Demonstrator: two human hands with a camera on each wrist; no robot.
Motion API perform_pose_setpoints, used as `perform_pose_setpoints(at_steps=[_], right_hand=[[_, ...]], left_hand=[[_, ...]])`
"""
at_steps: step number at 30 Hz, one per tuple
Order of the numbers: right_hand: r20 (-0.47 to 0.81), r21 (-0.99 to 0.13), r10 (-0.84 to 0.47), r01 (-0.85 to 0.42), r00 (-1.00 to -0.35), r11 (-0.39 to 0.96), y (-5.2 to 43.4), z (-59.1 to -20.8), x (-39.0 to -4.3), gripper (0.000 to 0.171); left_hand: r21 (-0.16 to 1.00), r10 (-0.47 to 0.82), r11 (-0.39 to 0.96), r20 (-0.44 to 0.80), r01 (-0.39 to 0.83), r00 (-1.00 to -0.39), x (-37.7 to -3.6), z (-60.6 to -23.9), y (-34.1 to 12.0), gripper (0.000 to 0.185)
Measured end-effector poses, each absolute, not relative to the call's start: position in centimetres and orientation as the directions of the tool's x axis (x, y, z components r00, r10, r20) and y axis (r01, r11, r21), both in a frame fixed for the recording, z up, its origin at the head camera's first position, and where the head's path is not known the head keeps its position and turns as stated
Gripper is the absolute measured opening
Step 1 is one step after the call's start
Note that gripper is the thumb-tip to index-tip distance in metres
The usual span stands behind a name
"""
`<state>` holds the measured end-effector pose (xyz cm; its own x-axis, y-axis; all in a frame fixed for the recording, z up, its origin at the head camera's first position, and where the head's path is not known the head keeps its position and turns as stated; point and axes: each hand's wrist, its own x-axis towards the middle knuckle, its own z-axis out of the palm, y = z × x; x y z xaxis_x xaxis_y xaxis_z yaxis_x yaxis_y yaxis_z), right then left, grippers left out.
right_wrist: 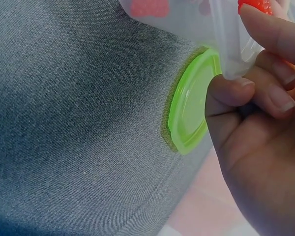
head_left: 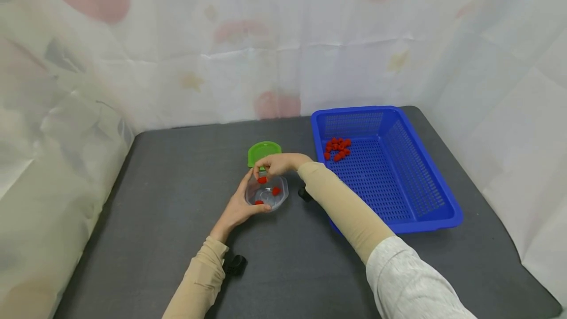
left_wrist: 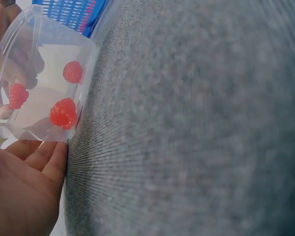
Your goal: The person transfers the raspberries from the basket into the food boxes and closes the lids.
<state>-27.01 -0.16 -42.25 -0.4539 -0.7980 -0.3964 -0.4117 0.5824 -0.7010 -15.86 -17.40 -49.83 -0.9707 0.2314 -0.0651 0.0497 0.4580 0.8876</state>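
Dark grey fabric covers the worktop (head_left: 177,240), and near its middle stands a small clear container (head_left: 267,192) with red raspberries (head_left: 276,191) inside; the left hand (head_left: 236,207) cups the container from about 8 o'clock, its fingers curled round the wall; the right hand (head_left: 278,163) comes over the rim from 12 o'clock and pinches one raspberry (head_left: 263,179) between its fingertips, just above the opening. A green lid (head_left: 263,152) lies flat on the worktop just behind the container, at 12 o'clock; a blue basket (head_left: 436,213) with a cluster of more raspberries (head_left: 337,148) in its far corner stands at 2 o'clock.

I judge that the pinched berry could fall outside the rim if the fingers release too early, because the container looks tilted in the left wrist view; the light plastic could also slide or tip if the left hand relaxes; a soft berry might be squashed by a strong pinch.

Whether the berries are real or imitation I cannot tell; the right wrist view cuts off most of the container, and the small dark objects beside both forearms are hard to identify.
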Motion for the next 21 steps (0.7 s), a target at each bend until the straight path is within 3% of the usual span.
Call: perform_pose_setpoints(at_steps=[21], right_hand=[[-0.394, -0.704, -0.796, -0.407, -0.46, 0.583, -0.04, -42.64, -27.19, 0.028]], left_hand=[[0.892, 0.223, 0.452, -0.088, 0.023, -0.971, -15.71, -49.74, -17.14, 0.109]])
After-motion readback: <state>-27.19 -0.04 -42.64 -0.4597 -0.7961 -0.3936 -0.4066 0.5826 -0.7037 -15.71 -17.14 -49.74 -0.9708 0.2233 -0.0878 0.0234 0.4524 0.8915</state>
